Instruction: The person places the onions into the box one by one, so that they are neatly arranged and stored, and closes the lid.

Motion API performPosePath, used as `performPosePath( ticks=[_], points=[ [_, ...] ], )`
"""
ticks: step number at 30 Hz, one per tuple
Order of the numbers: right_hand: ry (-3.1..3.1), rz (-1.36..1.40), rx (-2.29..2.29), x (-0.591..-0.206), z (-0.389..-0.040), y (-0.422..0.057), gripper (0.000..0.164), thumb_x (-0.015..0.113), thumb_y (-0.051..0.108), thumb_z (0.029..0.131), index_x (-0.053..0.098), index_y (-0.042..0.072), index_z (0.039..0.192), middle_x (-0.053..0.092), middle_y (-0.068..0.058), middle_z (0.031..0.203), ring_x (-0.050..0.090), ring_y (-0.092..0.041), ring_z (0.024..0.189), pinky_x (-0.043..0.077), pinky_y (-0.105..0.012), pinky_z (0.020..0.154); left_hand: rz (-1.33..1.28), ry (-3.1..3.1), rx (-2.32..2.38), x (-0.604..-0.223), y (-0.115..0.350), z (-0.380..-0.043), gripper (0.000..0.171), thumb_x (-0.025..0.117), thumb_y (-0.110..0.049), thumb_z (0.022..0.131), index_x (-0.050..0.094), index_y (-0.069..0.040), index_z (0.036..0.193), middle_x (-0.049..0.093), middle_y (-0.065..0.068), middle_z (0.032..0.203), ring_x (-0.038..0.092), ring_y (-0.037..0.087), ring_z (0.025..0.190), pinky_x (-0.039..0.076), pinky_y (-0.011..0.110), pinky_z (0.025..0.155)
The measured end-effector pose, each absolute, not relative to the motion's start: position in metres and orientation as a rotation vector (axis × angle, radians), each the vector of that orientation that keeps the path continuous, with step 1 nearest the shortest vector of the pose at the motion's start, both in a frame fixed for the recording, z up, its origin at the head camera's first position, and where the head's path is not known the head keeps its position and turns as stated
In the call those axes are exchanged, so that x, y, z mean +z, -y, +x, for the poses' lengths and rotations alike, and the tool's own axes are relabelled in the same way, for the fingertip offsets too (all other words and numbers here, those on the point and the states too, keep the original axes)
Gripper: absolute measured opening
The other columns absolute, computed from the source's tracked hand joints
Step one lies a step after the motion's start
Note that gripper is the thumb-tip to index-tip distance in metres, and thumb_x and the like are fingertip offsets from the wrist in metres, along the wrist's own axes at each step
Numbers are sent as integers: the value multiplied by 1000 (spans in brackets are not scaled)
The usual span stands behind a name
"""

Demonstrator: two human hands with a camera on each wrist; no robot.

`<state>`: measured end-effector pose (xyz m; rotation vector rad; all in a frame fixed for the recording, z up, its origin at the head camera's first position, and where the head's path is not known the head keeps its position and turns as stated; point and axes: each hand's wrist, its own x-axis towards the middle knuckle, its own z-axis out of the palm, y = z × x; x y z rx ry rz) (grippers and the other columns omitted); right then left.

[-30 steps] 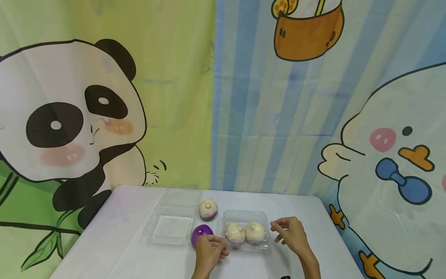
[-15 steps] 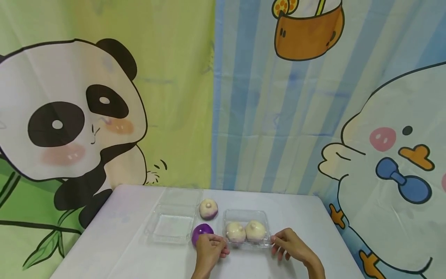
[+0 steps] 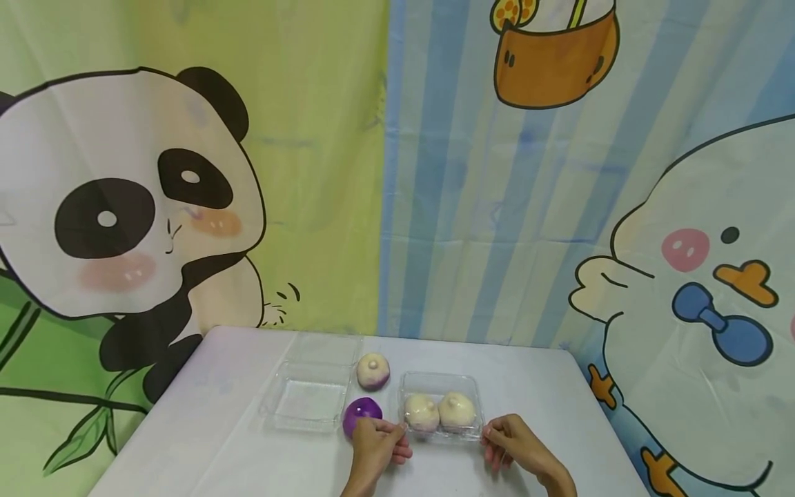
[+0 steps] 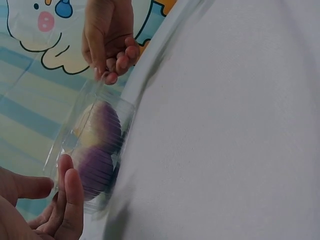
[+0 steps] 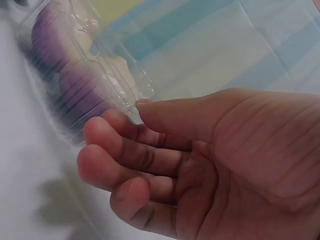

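Observation:
A clear plastic clamshell box (image 3: 439,381) stands on the table with its lid down over two turnips, one at left (image 3: 422,413) and one at right (image 3: 457,410), cream on top and purple below. My left hand (image 3: 376,449) pinches the rim at the box's near left corner between thumb and fingers. At the near right corner, my right hand (image 3: 520,445) pinches the rim with thumb and index finger, its other fingers curled loosely below. Through the ribbed side wall, the left wrist view shows the purple halves of both turnips.
Left of my left hand lies a purple turnip (image 3: 360,413), partly hidden by that hand. Behind it sits a cream turnip (image 3: 373,372). A second clamshell box (image 3: 310,404) lies with its lid up at the left of the white table (image 3: 217,442). Printed curtains (image 3: 317,207) hang behind.
My right hand has come down and left from beside the box to pinch its near right corner. A small dark thing at the bottom edge has gone from view. My left hand has stayed at its corner.

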<state>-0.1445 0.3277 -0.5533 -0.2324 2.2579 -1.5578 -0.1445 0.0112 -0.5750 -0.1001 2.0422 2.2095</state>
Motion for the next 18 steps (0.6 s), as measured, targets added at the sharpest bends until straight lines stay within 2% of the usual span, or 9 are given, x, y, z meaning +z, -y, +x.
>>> performPosePath(
  ticks=[5, 10, 18],
  points=[
    [-2240, -205, -1602, -558, -144, -328, 39, 54, 17, 115, 68, -17, 103, 76, -10, 80, 67, -10, 61, 49, -17, 52, -99, -2025, 2242, -576, -13, -145, 23, 74, -4, 99, 71, 19, 98, 79, 21, 75, 78, 18, 58, 67, 33, 56],
    [-2232, -170, -1656, -565, -142, -327, 37, 55, 17, 114, 67, -17, 104, 76, -8, 80, 68, -10, 61, 50, -17, 53, -126, -2050, 2257, -580, -17, -145, 21, 74, -3, 99, 72, 18, 97, 79, 19, 74, 76, 15, 57, 67, 33, 57],
    [-2222, -189, -1709, -569, -140, -325, 37, 58, 14, 113, 66, -20, 103, 76, -9, 79, 67, -7, 60, 51, -16, 53, -142, -2052, 2286, -581, -18, -144, 20, 73, -2, 99, 72, 18, 95, 78, 19, 73, 76, 15, 57, 67, 32, 57]
  ],
)
